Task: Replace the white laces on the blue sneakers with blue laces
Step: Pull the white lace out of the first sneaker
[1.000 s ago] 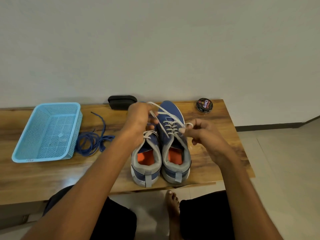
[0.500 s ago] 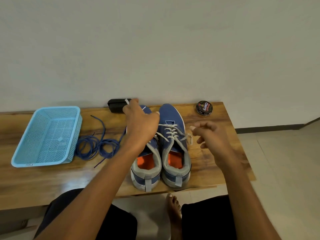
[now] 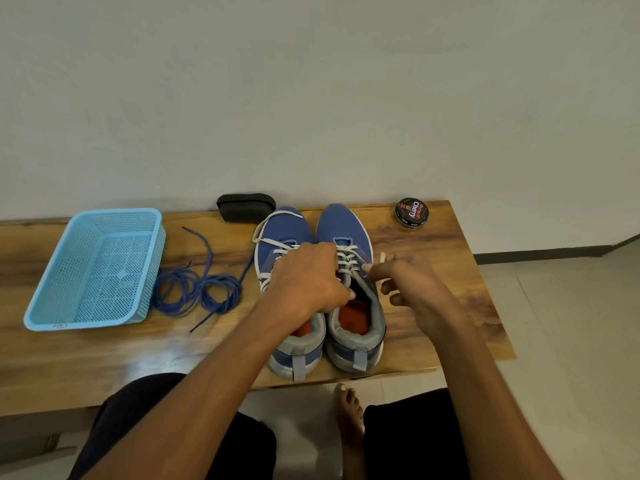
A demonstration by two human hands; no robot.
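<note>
Both blue sneakers are still threaded with white laces. The right hand appears to pinch a lace end; the left hand rests curled on them. Blue laces lie unused left of them.

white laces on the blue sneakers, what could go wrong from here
1. The right hand pinches a white lace end on the right blue sneaker; a hard tug may drag the shoe off the wooden bench's near edge.
2. The coiled blue laces may knot when lifted.
</note>
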